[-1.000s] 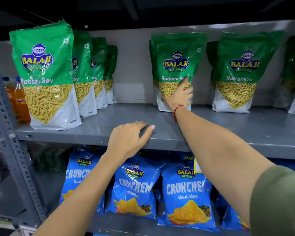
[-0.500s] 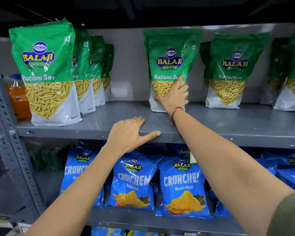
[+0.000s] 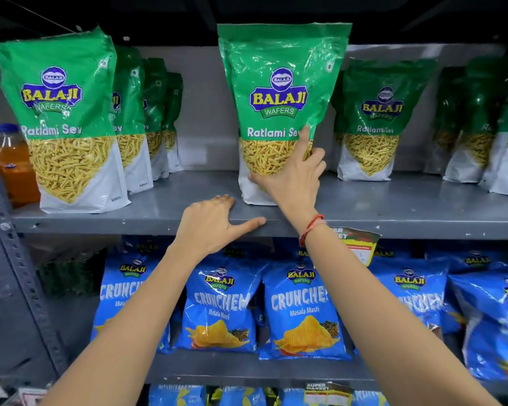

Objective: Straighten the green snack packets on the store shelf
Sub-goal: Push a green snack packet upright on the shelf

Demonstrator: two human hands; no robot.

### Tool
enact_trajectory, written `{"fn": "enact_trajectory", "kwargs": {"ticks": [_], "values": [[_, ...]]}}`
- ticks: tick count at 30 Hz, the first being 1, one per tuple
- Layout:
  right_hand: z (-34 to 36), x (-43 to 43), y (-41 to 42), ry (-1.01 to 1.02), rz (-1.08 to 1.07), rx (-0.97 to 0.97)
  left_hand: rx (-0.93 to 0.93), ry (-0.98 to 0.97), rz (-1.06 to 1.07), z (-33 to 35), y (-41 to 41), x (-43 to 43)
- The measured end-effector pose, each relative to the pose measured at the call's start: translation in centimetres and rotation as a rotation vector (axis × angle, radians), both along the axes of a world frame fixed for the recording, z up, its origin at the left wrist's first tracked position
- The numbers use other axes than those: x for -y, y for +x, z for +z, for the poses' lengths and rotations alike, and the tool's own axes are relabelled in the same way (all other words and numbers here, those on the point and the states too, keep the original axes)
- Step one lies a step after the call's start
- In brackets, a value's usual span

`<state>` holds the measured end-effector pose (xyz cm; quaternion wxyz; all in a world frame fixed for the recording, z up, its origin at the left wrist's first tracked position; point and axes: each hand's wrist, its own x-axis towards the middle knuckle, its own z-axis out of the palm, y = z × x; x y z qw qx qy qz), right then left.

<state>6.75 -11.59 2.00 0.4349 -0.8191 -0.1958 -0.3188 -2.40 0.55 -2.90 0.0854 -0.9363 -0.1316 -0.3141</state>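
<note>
Since a second ago the middle green packet (image 3: 279, 92) has come forward from the back of the shelf (image 3: 393, 206) toward its front edge, and we stand closer. Our right hand (image 3: 291, 180) grips its lower front, thumb across the clear window, fingers wrapped round its right edge. Our left hand (image 3: 210, 227) lies open and empty on the shelf lip, thumb along the front edge. The packet stands upright between the left row of packets (image 3: 59, 118) and the right ones (image 3: 376, 118). Blue packets (image 3: 302, 312) fill the shelf below.
</note>
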Motion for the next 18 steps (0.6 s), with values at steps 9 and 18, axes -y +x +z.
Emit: {"fn": "enact_trajectory", "kwargs": {"ticks": [9, 18], "values": [[-0.2, 1.0, -2.4, -0.011, 0.033, 0.031, 0.017, 0.000, -0.075, 0.1, -0.1, -0.3], [-0.4, 1.9, -3.2, 0.000, 0.048, 0.064, 0.020, -0.066, -0.104, 0.3, -0.1, -0.1]]}}
